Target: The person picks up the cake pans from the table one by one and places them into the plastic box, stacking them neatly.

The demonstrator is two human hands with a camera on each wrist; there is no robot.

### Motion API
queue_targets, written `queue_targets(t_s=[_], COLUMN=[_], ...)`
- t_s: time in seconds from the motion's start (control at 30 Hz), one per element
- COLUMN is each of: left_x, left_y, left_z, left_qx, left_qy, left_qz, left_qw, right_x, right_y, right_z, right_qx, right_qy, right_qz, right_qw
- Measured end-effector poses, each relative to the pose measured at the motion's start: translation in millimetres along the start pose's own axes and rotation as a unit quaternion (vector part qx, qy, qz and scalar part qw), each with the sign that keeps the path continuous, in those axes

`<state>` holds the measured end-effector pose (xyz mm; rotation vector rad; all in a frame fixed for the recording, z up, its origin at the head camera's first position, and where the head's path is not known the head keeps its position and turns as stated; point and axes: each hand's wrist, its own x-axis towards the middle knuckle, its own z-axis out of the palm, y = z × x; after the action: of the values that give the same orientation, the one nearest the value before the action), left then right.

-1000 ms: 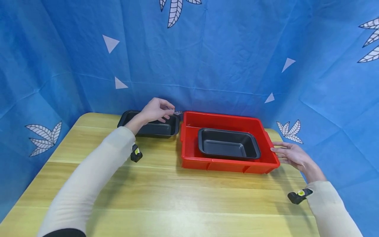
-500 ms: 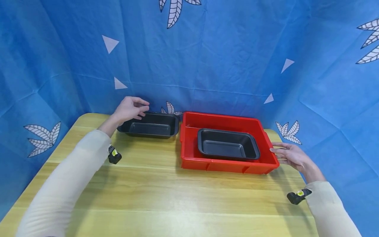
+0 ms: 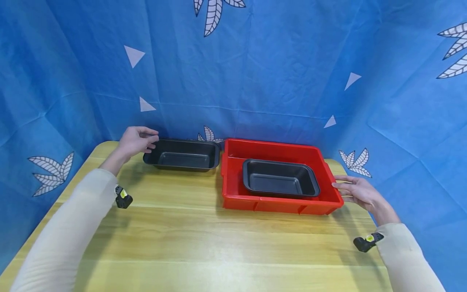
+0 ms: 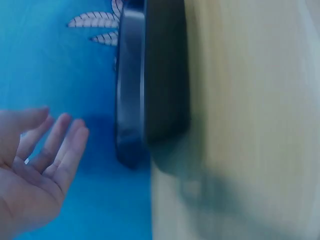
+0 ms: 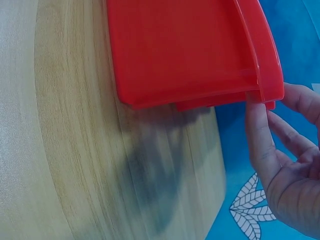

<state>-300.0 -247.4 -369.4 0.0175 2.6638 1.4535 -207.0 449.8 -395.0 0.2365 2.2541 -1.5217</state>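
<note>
Open and holding nothing, my left hand (image 3: 136,142) hovers at the left end of a black loaf pan (image 3: 184,154). In the left wrist view its fingers (image 4: 62,155) are spread slightly, with a gap between them and the pan's end. My right hand (image 3: 357,190) holds the right rim of a red plastic bin (image 3: 279,205). In the right wrist view one digit lies over the rim and a finger (image 5: 260,135) reaches under its edge. A second black loaf pan (image 3: 279,178) sits inside the bin.
The wooden table (image 3: 204,247) stretches out in front of the bin and pan. A blue curtain (image 3: 233,73) with white leaves hangs close behind them. The left-hand pan stands right beside the bin's left wall.
My left hand has moved left, from over the middle of the left pan to its left end. The right hand, the bin and both pans have stayed in place.
</note>
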Motion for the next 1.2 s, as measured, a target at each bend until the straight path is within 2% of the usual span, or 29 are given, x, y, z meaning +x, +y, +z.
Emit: queue_targets(t_s=[0.27, 0.47, 0.67, 0.83, 1.07, 1.2], left_x=[0.4, 1.0, 1.5, 5.0, 10.6, 17.4], left_y=[-30.4, -46.9, -60.3, -69.7, -73.8, -74.5], left_z=[-13.6, -16.7, -10.9, -2.6, 9.6, 15.1], left_qx=[-0.001, -0.003, 0.001, -0.016, -0.047, -0.040], left_qy=[0.027, 0.025, 0.031, 0.041, 0.046, 0.047], left_qz=[-0.021, -0.033, -0.038, -0.048, -0.060, -0.069], left_qw=[0.9994, 0.9991, 0.9988, 0.9979, 0.9960, 0.9957], right_x=[-0.3, 1.0, 0.0, -1.1, -0.6, -0.2], right_y=[0.5, 1.3, 0.9, 0.4, 1.6, 1.3], right_z=[-0.6, -1.3, -1.5, 0.5, 1.4, -0.1], right_qx=[-0.004, -0.001, -0.005, -0.005, 0.000, -0.004], right_qy=[0.003, 0.001, 0.004, 0.004, 0.004, 0.005], right_qz=[0.001, -0.007, -0.005, -0.001, -0.005, 0.000], right_qw=[1.000, 1.000, 1.000, 1.000, 1.000, 1.000])
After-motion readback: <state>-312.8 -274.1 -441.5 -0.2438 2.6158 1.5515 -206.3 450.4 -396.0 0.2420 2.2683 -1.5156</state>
